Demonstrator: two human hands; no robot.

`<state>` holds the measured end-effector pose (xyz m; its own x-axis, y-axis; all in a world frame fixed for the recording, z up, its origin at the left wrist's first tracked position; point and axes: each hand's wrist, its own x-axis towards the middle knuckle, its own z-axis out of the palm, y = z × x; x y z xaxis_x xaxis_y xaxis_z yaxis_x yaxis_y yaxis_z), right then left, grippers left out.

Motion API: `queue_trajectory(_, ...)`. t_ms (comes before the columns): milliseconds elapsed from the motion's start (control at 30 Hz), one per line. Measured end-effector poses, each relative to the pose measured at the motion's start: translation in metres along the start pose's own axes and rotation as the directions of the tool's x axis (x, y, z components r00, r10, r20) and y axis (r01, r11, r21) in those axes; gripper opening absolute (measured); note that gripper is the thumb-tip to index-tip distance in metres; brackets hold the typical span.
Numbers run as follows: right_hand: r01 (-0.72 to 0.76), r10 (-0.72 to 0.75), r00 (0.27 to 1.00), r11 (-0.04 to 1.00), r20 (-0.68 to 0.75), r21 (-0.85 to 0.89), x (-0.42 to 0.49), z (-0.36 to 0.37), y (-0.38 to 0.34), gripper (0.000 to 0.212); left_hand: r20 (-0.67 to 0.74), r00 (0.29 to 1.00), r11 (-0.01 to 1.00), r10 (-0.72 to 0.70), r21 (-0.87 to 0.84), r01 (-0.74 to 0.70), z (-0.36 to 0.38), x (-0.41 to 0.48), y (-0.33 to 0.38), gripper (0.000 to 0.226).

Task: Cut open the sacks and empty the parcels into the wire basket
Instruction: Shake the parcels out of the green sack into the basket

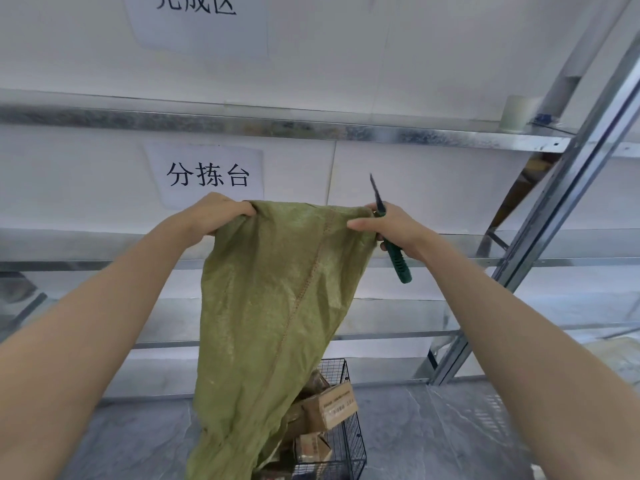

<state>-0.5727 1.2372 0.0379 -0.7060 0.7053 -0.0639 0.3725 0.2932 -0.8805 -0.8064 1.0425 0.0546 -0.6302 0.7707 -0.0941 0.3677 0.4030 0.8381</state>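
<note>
One sack [277, 306] held up over wire basket [346, 441].
L hand [214, 214] gripped sack corner; R hand [391, 226] gripped other corner w/ one knife [393, 244]; 3+ parcels [334, 405], partly hidden.

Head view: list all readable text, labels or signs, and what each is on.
"分拣台": printed in black on the white paper sign on the wall, behind the raised green woven sack.
"…放区": on the upper white paper sign; its first character is cut off by the frame edge.
Brown cardboard parcel in the black wire basket: dark print on its side, too blurred to read.
Nothing else is legible.
</note>
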Motion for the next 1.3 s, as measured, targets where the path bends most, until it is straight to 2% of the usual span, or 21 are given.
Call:
queue_trajectory(67, 0.048, -0.051, 0.998, 0.993, -0.022, -0.108, 0.002, 0.003, 0.002, 0.044, -0.019, 1.000, 1.000, -0.013, -0.017, 0.013, 0.002, -0.001, 0.003, 0.027)
queue_trajectory(167, 0.108, -0.132, 0.983, 0.977, -0.126, -0.185, 0.007, 0.004, 0.005, 0.026, -0.028, 0.999, 0.999, -0.042, -0.022, 0.041, 0.003, -0.003, 0.007, 0.024)
queue_trajectory(233, 0.098, -0.131, 0.978, 0.975, -0.160, -0.200, 0.011, 0.002, 0.007, 0.021, 0.004, 0.998, 0.998, -0.063, -0.016, 0.063, 0.002, -0.004, 0.007, 0.026)
queue_trajectory(367, 0.027, -0.040, 0.988, 0.996, -0.148, -0.086, 0.008, -0.004, 0.008, 0.014, 0.258, 0.958, 0.992, -0.123, 0.018, 0.123, -0.008, -0.011, 0.007, 0.029)
queue_trajectory(433, -0.007, 0.006, 0.989, 1.000, -0.145, -0.009, 0.006, -0.009, 0.009, 0.013, 0.385, 0.913, 0.991, -0.135, 0.062, 0.120, -0.012, -0.016, 0.005, 0.037)
queue_trajectory(500, -0.026, 0.040, 0.992, 0.993, -0.120, 0.115, 0.004, -0.014, 0.011, 0.010, 0.449, 0.887, 0.993, -0.109, 0.019, 0.113, -0.014, -0.020, 0.003, 0.049)
queue_trajectory(567, -0.060, 0.078, 0.996, 0.957, -0.052, 0.285, 0.003, -0.021, 0.015, 0.011, 0.420, 0.906, 0.988, -0.058, -0.103, 0.111, -0.016, -0.021, 0.000, 0.049)
queue_trajectory(667, -0.172, 0.122, 0.984, 0.841, 0.130, 0.513, -0.004, -0.033, 0.022, 0.014, 0.264, 0.964, 0.965, -0.039, -0.242, 0.106, -0.015, -0.021, -0.004, 0.023)
queue_trajectory(733, -0.216, 0.136, 0.975, 0.776, 0.177, 0.592, -0.008, -0.038, 0.029, 0.012, 0.162, 0.985, 0.955, -0.056, -0.279, 0.100, -0.012, -0.021, -0.007, 0.011)
queue_trajectory(833, -0.214, 0.135, 0.976, 0.731, 0.171, 0.648, -0.011, -0.037, 0.037, 0.005, 0.069, 0.993, 0.933, -0.101, -0.339, 0.118, -0.009, -0.023, -0.008, 0.015)
queue_trajectory(967, -0.169, 0.157, 0.984, 0.676, 0.083, 0.718, -0.012, -0.029, 0.031, 0.020, 0.050, 0.996, 0.885, -0.073, -0.457, 0.087, -0.001, -0.027, -0.003, 0.034)
queue_trajectory(1033, -0.158, 0.194, 0.980, 0.641, 0.041, 0.751, -0.015, -0.025, 0.026, 0.024, 0.076, 0.996, 0.878, -0.041, -0.473, 0.072, 0.000, -0.033, 0.001, 0.034)
queue_trajectory(1100, -0.156, 0.248, 0.969, 0.602, 0.001, 0.783, -0.017, -0.023, 0.022, 0.027, 0.184, 0.983, 0.909, 0.015, -0.411, 0.063, -0.001, -0.038, 0.004, 0.031)
queue_trajectory(1200, -0.163, 0.297, 0.955, 0.577, -0.020, 0.800, -0.017, -0.021, 0.020, 0.024, 0.342, 0.939, 0.978, 0.027, -0.203, 0.046, 0.001, -0.045, 0.008, 0.031)
queue_trajectory(1300, -0.182, 0.271, 0.962, 0.576, 0.024, 0.797, -0.018, -0.020, 0.021, 0.017, 0.306, 0.951, 0.995, -0.049, 0.095, 0.021, 0.011, -0.048, 0.012, 0.025)
